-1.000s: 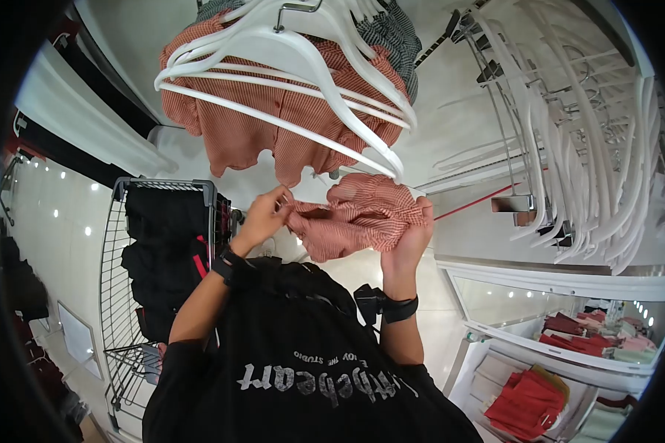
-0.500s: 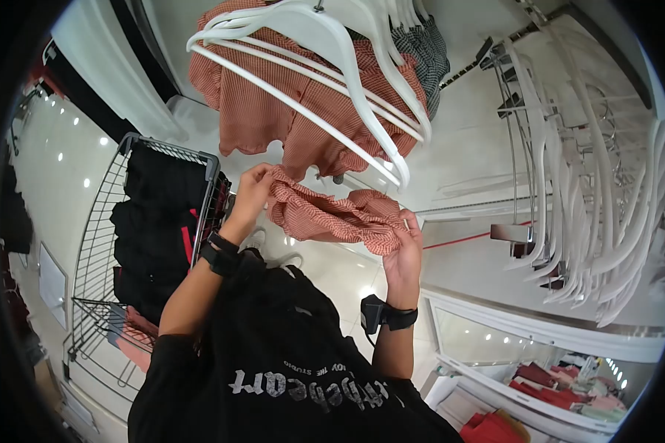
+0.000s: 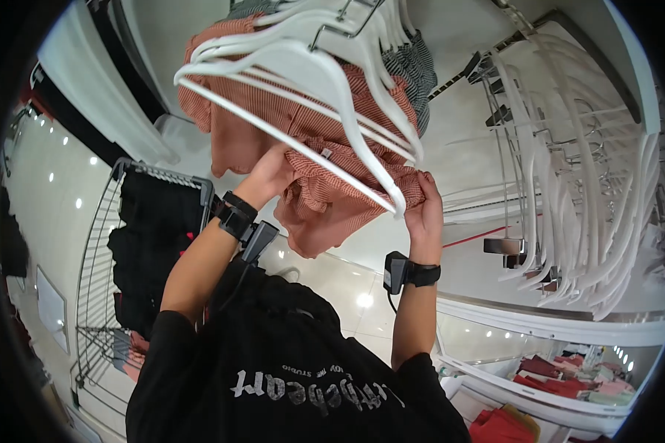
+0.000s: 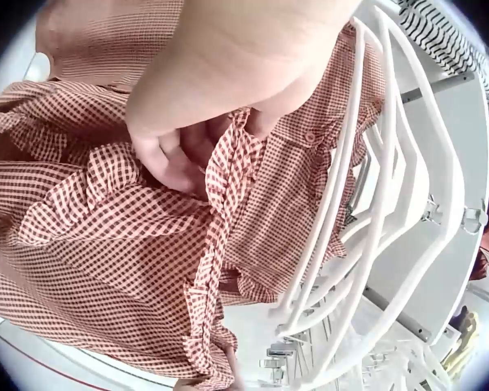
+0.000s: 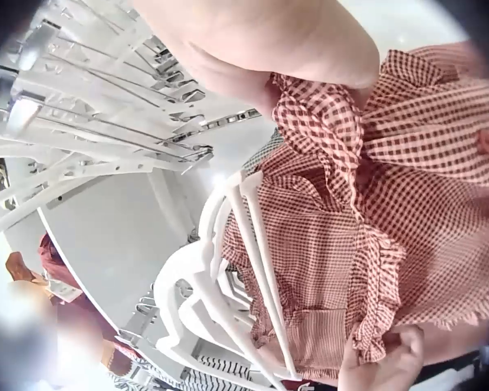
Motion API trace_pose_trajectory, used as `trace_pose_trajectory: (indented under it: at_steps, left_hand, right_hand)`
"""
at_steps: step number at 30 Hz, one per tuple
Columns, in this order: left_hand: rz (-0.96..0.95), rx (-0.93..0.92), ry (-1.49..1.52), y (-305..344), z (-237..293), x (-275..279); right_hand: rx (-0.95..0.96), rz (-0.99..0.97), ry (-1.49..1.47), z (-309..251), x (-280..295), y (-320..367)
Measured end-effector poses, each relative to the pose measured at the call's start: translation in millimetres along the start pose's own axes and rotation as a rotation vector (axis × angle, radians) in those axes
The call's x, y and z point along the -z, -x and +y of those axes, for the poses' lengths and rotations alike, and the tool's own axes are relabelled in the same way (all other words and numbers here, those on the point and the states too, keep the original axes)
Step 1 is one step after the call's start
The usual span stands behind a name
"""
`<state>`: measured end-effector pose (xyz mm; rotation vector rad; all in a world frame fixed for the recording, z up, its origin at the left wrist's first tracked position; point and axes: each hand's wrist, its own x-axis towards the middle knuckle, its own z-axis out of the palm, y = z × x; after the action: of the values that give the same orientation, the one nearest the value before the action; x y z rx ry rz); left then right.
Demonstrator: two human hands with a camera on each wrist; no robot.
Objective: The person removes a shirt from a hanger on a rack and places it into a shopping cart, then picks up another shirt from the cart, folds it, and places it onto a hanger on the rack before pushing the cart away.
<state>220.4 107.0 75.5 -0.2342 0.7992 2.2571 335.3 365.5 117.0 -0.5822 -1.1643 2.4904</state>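
Observation:
Both hands hold a red-and-white checked garment (image 3: 314, 221) stretched by its frilled edge, its lower part hanging loose. In the head view my left hand (image 3: 273, 176) grips the left end of that edge, and my right hand (image 3: 425, 207) pinches the right end. The front white hanger (image 3: 295, 66) crosses before the garment, its bar passing over the frilled edge. A small white label shows there. The left wrist view has the left hand (image 4: 228, 73) with fingers curled into the frill (image 4: 220, 179). From the right wrist, the right hand (image 5: 277, 41) covers the upper frill.
Behind the front hanger hang matching checked tops (image 3: 236, 136) and a dark checked garment (image 3: 414, 74). Many white hangers (image 3: 561, 199) fill a rack on the right. A wire cart (image 3: 96, 244) with black clothes (image 3: 151, 229) stands at left, and folded red clothes (image 3: 502, 424) lie lower right.
The checked garment has been spread between both hands, then raised from below the hanger to behind its bar. The left hand has moved up and right; the right hand rose slightly.

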Motion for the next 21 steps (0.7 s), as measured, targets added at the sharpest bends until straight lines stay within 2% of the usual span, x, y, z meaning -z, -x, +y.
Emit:
trace_pose_trajectory:
  at_steps: [2,3,4,6,7,10,13,16,18,21]
  left_hand:
    - [-0.014,-0.022,-0.04,-13.8,9.1,2.6]
    - [-0.131,-0.029,-0.104,-15.7,16.5,8.6]
    - [-0.115,-0.05,-0.012,-23.6,18.8,8.8]
    - [-0.139,-0.008,-0.078,-16.8,37.8,-12.0]
    - [-0.237,0.045,-0.068,-37.9,40.3,2.8]
    - [-0.362,0.014,0.042,-49.4,46.1,3.0]
    - [-0.343,0.053,0.125,-65.7,50.4,22.5]
    - [-0.282,0.025,0.132,-51.2,61.2,11.4]
    - [-0.321,0.008,0.119,-56.3,65.5,23.7]
    - [-0.367,0.032,0.069,-59.2,71.3,32.3]
  right_hand:
    - [0.044,0.012,-0.017,-11.9,-10.9,-5.8]
    - [0.097,0.018,0.015,-16.5,-19.8,-6.1]
    - [0.132,-0.006,0.045,-20.7,-26.5,-8.1]
    - [0.195,-0.048,0.11,-27.2,-35.5,-10.6]
    - [0.215,-0.049,0.142,-29.6,-41.7,-10.8]
    - [0.276,-0.053,0.242,-35.9,-62.8,-11.6]
    - [0.351,-0.064,0.357,-41.2,-79.7,-11.4]
    - [0.426,-0.087,0.53,-49.5,-97.4,-14.7]
    - [0.445,-0.09,0.7,-54.1,-107.4,-15.3]
    - [0.457,-0.089,0.806,-52.5,-109.3,-17.1]
